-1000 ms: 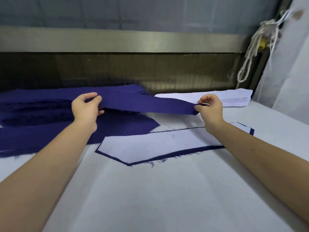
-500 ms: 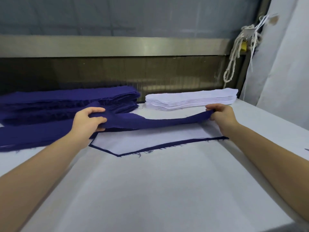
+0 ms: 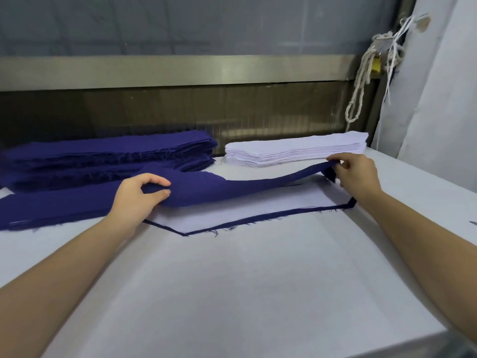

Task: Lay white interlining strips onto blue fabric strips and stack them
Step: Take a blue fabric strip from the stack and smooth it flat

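Note:
A dark blue fabric strip [image 3: 232, 187] hangs slack between my hands. My left hand [image 3: 138, 195] pinches its left part and my right hand [image 3: 357, 173] pinches its right end. Just below it on the white table [image 3: 258, 293] lies a white interlining strip [image 3: 240, 211] on top of a blue strip whose edge [image 3: 258, 217] shows along the front. A thick pile of blue strips [image 3: 108, 156] lies at the back left. A pile of white interlining strips [image 3: 296, 148] lies at the back right.
More flat blue strips [image 3: 51, 205] lie at the left edge of the table. A metal rail and dark panel [image 3: 180, 71] run behind the piles. White cords [image 3: 361, 73] hang at the back right beside a pale wall.
Both hands have brought the blue strip from over the blue pile toward me and lowered it. It now hangs just above the strip with interlining.

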Demonstrator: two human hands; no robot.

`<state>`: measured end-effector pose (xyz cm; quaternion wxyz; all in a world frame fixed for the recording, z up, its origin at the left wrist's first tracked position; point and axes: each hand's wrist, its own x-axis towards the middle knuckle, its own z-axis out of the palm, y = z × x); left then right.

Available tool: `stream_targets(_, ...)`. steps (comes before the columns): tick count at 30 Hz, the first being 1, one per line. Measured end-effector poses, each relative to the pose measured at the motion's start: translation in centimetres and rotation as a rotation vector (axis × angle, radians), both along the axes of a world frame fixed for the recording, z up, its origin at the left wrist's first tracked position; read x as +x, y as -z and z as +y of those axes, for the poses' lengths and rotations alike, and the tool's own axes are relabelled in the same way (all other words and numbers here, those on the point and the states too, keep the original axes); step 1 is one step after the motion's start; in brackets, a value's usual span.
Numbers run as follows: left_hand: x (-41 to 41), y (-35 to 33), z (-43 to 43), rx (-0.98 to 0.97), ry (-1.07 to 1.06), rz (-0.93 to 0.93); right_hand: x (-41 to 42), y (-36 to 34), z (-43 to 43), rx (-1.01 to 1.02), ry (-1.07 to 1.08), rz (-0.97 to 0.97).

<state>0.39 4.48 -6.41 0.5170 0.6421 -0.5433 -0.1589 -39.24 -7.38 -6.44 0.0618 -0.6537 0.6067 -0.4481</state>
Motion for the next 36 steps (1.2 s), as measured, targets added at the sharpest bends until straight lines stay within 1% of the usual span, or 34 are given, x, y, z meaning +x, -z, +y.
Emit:
stream_targets(5,0.4,-0.1,0.1,-0.009,0.014,0.077,0.5,-0.3,0.3,0.090,-0.055,-0.224)
stream_targets(11,0.4,0.0,0.0,0.013,0.030,0.054,0.8,-0.6,0.4,0.192,-0.111,-0.477)
stream_targets(15,0.5,-0.1,0.2,-0.003,0.039,0.008,0.8,-0.5,0.2,0.252,-0.156,-0.572)
stream_targets(17,0.5,-0.2,0.3,-0.008,0.056,0.008,0.7,-0.5,0.3,0.237,-0.132,-0.605)
stream_targets(20,0.6,-0.5,0.5,0.008,0.109,0.050,0.4,-1.0,0.5,0.151,-0.069,-0.696)
stream_targets(23,0.7,-0.6,0.7,0.061,0.162,0.072,0.1,-1.5,0.9,0.122,-0.079,-0.791)
stream_targets(25,0.7,-0.6,0.8,0.114,0.195,0.058,-0.1,-1.5,1.1,0.132,-0.086,-0.767)
stream_targets(27,0.6,-0.7,0.9,0.144,0.225,0.025,-0.3,-1.2,1.0,0.155,-0.090,-0.693)
stream_targets(33,0.0,-1.1,1.1,0.125,0.266,0.033,-0.4,-0.5,0.8,0.260,-0.105,-0.443)
stream_targets(36,0.3,-1.2,1.1,0.120,0.248,0.059,-0.4,-0.6,1.0,0.303,-0.120,-0.417)
